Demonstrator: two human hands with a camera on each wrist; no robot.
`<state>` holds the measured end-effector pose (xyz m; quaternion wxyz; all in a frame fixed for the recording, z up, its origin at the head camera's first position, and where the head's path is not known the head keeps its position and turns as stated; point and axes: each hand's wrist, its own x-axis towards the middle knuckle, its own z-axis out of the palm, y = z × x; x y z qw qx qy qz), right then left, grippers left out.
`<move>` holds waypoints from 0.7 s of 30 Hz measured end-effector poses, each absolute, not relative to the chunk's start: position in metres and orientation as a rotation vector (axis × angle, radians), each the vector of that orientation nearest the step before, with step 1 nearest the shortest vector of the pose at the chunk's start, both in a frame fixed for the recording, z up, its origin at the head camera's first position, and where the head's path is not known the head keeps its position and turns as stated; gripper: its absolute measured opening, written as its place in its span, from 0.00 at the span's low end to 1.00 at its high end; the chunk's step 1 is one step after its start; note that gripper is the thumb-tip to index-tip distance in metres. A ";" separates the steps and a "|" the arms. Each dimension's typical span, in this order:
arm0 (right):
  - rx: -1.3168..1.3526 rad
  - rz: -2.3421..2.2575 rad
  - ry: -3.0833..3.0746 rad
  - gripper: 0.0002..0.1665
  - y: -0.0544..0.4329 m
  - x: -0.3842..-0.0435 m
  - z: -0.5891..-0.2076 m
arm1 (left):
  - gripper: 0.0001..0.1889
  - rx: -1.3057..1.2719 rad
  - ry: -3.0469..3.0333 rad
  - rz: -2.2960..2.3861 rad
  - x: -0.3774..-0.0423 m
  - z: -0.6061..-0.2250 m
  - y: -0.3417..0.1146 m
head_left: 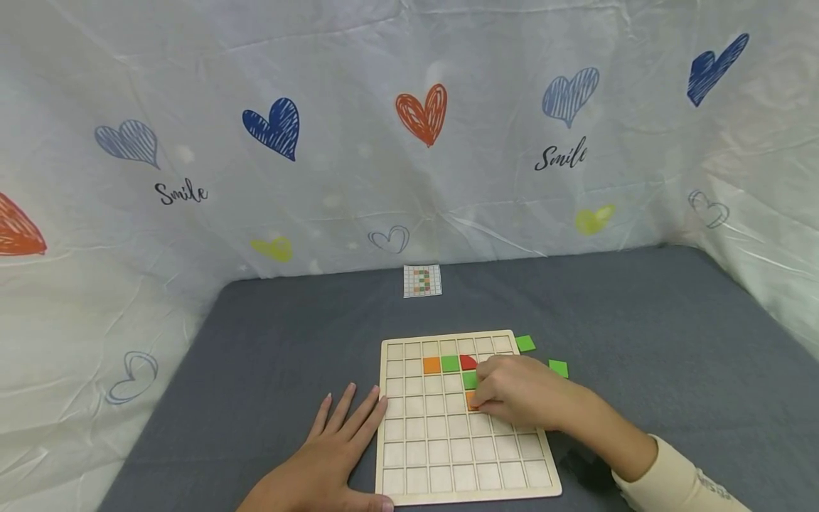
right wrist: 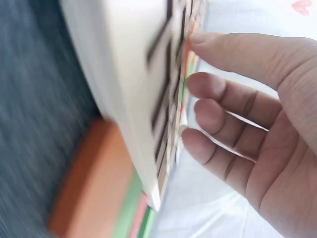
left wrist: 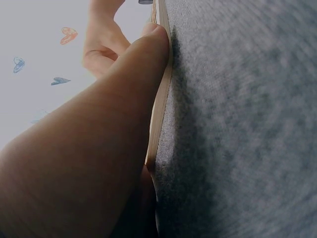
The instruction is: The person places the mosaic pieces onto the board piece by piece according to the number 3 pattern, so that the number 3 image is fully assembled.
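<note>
A pale wooden grid board [head_left: 443, 449] lies on the grey cloth. Set in its cells are an orange square [head_left: 431, 365], a green square [head_left: 450, 363], a red quarter-round tile [head_left: 468, 363] and another green square [head_left: 470, 380] below it. My right hand [head_left: 521, 390] pinches an orange square tile [head_left: 471, 400] at the cell under that green one, partly covering it. In the right wrist view its thumb [right wrist: 233, 52] meets the orange tile while the other fingers curl loosely. With fingers spread, my left hand [head_left: 329, 448] rests along the board's left edge, thumb at the near corner.
Two loose green squares lie right of the board, one by its far corner [head_left: 525, 343], another farther right [head_left: 559, 368]. Orange, green and red pieces [right wrist: 94, 183] show beside the board in the right wrist view. A small pattern card [head_left: 422, 281] lies near the heart-printed curtain [head_left: 345, 192].
</note>
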<state>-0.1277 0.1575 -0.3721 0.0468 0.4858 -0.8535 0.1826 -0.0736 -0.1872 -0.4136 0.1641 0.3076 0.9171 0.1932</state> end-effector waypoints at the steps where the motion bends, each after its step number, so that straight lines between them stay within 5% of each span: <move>1: 1.479 0.545 -2.613 0.11 0.159 -0.129 -0.370 | 0.60 0.878 2.614 0.552 -0.074 -0.414 -0.187; 5: 1.425 0.498 -2.668 0.17 0.170 -0.134 -0.363 | 0.60 0.902 2.622 0.546 -0.073 -0.413 -0.188; 11: 1.194 0.459 -2.760 0.09 0.196 -0.148 -0.358 | 0.60 0.926 2.630 0.535 -0.072 -0.411 -0.189; 21: 1.002 0.313 -2.916 0.13 0.217 -0.159 -0.366 | 0.60 0.938 2.631 0.545 -0.072 -0.411 -0.188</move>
